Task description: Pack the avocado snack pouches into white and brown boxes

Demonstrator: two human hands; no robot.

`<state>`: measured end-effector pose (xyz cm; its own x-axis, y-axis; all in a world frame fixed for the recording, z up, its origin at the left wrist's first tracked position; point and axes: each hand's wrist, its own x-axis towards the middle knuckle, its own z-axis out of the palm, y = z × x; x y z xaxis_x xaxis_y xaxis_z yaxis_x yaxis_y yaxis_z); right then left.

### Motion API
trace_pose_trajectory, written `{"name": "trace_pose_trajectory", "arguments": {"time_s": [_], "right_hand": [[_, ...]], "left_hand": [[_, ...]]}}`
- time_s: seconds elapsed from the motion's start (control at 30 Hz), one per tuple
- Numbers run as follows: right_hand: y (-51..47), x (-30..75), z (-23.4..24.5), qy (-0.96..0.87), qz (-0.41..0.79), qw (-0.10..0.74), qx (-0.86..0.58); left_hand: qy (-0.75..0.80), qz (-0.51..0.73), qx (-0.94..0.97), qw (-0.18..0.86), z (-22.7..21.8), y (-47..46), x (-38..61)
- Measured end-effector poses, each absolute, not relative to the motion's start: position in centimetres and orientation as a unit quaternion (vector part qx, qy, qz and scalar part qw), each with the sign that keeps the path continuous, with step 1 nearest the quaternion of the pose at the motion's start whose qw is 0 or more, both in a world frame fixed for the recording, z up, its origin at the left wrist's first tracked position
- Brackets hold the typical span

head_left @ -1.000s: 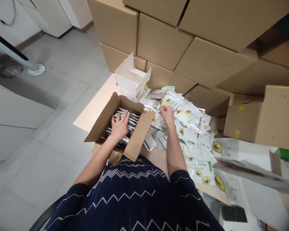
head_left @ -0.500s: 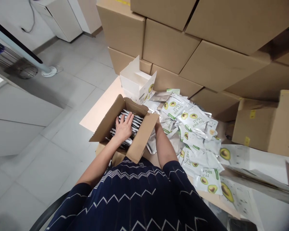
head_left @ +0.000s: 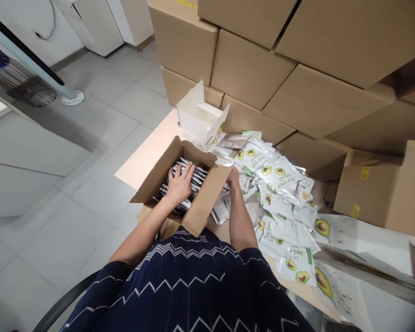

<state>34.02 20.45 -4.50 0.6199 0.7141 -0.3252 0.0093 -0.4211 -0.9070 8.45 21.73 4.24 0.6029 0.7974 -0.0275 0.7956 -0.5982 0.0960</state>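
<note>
An opened cardboard box [head_left: 166,177] holds several thin sachets [head_left: 199,174] packed upright in rows. My left hand [head_left: 180,184] lies on top of them, its fingers spread apart. On the box's right side, my right hand [head_left: 234,177] is next to the raised flap [head_left: 209,198]; its fingers are hidden behind the cardboard, so what they hold does not show. Beside that hand spreads a loose pile of silvery-white pouches [head_left: 278,174] printed with avocados and the words "Super Meal".
A white open carton [head_left: 197,129] with avocado prints stands behind the box on the table [head_left: 148,150]. Large cardboard boxes [head_left: 249,69] are stacked along the back. Printed white packaging [head_left: 346,230] lies at the right. Tiled floor [head_left: 100,184] stretches to the left.
My right hand has shifted slightly up and outward along the flap, and more of it shows. My left hand stays on the sachets. The view has moved a little.
</note>
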Motion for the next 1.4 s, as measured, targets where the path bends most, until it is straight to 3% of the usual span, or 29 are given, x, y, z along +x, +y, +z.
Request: {"name": "trace_pose_trajectory", "arguments": {"time_s": [0.23, 0.43, 0.57, 0.67, 0.87, 1.13, 1.4], "right_hand": [[16.7, 39.3, -4.0, -0.113, 0.285, 0.480, -0.822], [13.5, 38.9, -4.1, -0.099, 0.316, 0.561, -0.758], [12.4, 39.0, 0.6, -0.194, 0.206, 0.646, -0.709], [12.0, 38.5, 6.5, -0.290, 0.121, 0.650, -0.692], [12.9, 33.5, 14.0, -0.501, 0.051, 0.532, -0.681], [16.2, 27.1, 12.7, -0.693, -0.027, 0.219, -0.686], [16.9, 25.4, 13.1, -0.711, -0.095, 0.198, -0.668]], "left_hand": [[0.449, 0.016, 0.891, 0.060, 4.2, 21.7, 8.6], [0.451, 0.018, 0.890, 0.061, 4.2, 21.6, 8.6], [0.449, 0.017, 0.892, 0.056, 4.2, 21.7, 8.6], [0.450, 0.016, 0.892, 0.048, 4.1, 21.8, 8.6], [0.448, 0.011, 0.893, 0.049, 4.2, 21.8, 8.6], [0.456, 0.021, 0.888, 0.051, 4.2, 21.6, 8.7], [0.457, 0.025, 0.887, 0.055, 4.5, 21.5, 8.7]]}}
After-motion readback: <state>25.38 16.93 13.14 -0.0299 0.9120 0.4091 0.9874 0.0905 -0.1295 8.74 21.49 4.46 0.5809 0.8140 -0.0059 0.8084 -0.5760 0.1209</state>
